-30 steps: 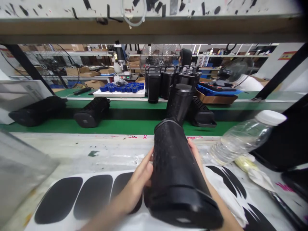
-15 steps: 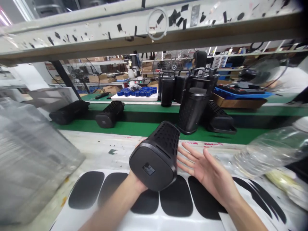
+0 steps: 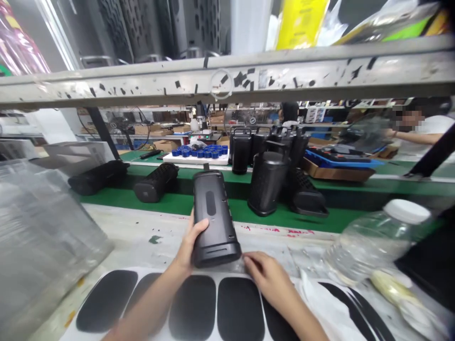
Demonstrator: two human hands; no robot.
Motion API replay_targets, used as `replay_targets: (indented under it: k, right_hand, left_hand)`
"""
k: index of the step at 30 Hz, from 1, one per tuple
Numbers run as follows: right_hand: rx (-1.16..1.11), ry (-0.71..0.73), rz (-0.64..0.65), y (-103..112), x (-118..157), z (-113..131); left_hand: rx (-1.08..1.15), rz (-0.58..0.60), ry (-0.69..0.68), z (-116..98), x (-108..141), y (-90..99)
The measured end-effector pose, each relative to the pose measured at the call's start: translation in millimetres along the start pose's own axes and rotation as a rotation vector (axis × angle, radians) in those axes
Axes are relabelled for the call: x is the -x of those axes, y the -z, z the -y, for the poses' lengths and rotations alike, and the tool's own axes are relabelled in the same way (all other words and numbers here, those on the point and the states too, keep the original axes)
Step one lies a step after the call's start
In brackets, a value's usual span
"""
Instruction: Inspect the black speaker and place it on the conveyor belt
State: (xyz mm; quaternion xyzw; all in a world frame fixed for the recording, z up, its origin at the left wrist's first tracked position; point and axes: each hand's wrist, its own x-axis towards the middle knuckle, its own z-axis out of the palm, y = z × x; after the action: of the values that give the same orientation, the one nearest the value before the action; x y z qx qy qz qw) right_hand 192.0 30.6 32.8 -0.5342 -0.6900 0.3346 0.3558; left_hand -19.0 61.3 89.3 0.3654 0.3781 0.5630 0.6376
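Observation:
My left hand (image 3: 189, 247) grips a tall black speaker housing (image 3: 213, 218), held upright with its base resting on the worktable; its smooth face with an oval recess is toward me. My right hand (image 3: 267, 275) lies palm down just right of the housing's base, fingertips on a clear film on the table, holding nothing that I can make out. Below both hands lies a white backing sheet (image 3: 213, 331) with a row of black oval pads (image 3: 241, 309).
A green conveyor belt (image 3: 213, 208) beyond carries several black housings (image 3: 267, 182), lying and upright. A clear plastic bottle (image 3: 377, 241) lies at the right, clear plastic bags (image 3: 39, 237) at the left. A metal shelf rail (image 3: 227, 80) spans overhead. A co-worker (image 3: 415, 128) sits far right.
My left hand has swung the housing from tilted with its base toward me to upright on the table. My right hand has dropped from open in the air onto the table.

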Motion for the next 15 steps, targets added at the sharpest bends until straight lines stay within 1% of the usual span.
replay_targets:
  k: [3, 5, 6, 8, 10, 12, 15]
  right_hand:
    - [0.089, 0.015, 0.014, -7.7, -3.2, -7.7]
    - [0.133, 0.025, -0.003, -12.2, -4.2, -13.1]
    - [0.151, 0.034, -0.014, -14.5, -4.4, -15.7]
    - [0.184, 0.056, -0.037, -19.2, -4.2, -20.3]
    - [0.211, 0.072, -0.065, -24.1, -4.0, -23.9]
    - [0.236, 0.085, -0.093, -28.6, -4.1, -26.5]
    - [0.280, 0.111, -0.131, -33.4, -4.5, -29.2]
  left_hand:
    - [-0.370, -0.177, -0.240, -11.6, -34.5, -0.4]
    - [-0.612, -0.260, -0.320, -21.5, -65.3, -1.8]
    - [-0.734, -0.291, -0.329, -26.3, -81.4, -3.6]
    - [-0.970, -0.345, -0.304, -33.8, -111.3, -11.0]
    - [-1.167, -0.392, -0.252, -37.0, -135.5, -23.0]
    - [-1.315, -0.425, -0.194, -36.4, -153.5, -37.1]
    - [-1.459, -0.438, -0.100, -33.2, -173.0, -54.0]
